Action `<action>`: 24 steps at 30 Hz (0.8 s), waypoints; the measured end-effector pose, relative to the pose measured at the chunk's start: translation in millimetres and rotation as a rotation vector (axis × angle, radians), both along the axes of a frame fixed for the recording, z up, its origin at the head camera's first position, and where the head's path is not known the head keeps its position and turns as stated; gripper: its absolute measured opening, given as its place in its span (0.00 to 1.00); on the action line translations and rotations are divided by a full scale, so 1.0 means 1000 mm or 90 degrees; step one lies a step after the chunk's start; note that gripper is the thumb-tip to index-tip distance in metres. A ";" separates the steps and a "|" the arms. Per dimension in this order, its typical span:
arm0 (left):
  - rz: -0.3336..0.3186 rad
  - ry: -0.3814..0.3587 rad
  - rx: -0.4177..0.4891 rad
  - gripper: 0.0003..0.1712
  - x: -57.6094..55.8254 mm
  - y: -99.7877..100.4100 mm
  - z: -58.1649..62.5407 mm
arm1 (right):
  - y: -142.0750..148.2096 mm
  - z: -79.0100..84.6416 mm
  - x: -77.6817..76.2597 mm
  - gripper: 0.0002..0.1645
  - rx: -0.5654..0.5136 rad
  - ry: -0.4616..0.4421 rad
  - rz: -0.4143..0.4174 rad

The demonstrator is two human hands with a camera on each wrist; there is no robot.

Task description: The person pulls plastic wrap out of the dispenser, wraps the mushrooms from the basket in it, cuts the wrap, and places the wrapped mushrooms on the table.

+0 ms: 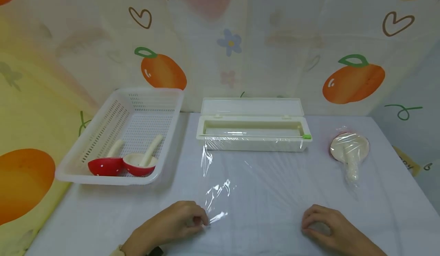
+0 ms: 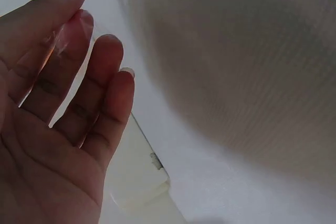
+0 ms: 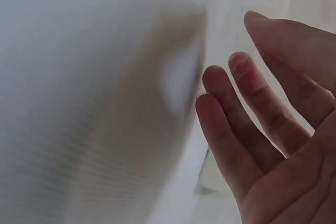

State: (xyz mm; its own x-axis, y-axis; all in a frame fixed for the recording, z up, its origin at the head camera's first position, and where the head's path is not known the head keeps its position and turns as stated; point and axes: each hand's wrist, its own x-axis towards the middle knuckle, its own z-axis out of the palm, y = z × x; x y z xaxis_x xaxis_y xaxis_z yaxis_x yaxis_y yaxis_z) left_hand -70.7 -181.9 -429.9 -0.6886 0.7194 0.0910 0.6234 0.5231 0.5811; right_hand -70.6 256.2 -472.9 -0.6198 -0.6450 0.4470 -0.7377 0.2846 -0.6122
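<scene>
A sheet of clear cling film (image 1: 254, 187) stretches toward me over the white table from a cling film dispenser (image 1: 254, 145). The dispenser is a long white box with its clear lid raised and a green slider at its right end. My left hand (image 1: 175, 219) pinches the film's near left corner between thumb and fingertip. At the near right, my right hand (image 1: 335, 229) pinches the opposite corner, thumb against the index finger. In the left wrist view, the left hand's other fingers (image 2: 118, 98) are loosely bent.
At the left stands a white perforated basket (image 1: 168, 107) with a red dotted spoon (image 1: 106, 166) and another red spoon (image 1: 139, 170) inside. A film-wrapped spoon (image 1: 350, 149) lies on the table's right side. A patterned cloth (image 1: 240, 65) hangs behind.
</scene>
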 end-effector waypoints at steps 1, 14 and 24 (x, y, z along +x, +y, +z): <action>-0.001 -0.009 -0.010 0.08 0.000 0.000 -0.001 | 0.000 0.000 0.000 0.25 0.000 -0.007 0.001; 0.013 -0.101 -0.123 0.02 -0.001 0.003 -0.003 | 0.001 0.000 0.003 0.17 0.048 -0.049 -0.097; 0.031 -0.111 -0.169 0.06 0.010 0.004 0.007 | 0.003 -0.003 0.003 0.19 0.059 -0.039 -0.113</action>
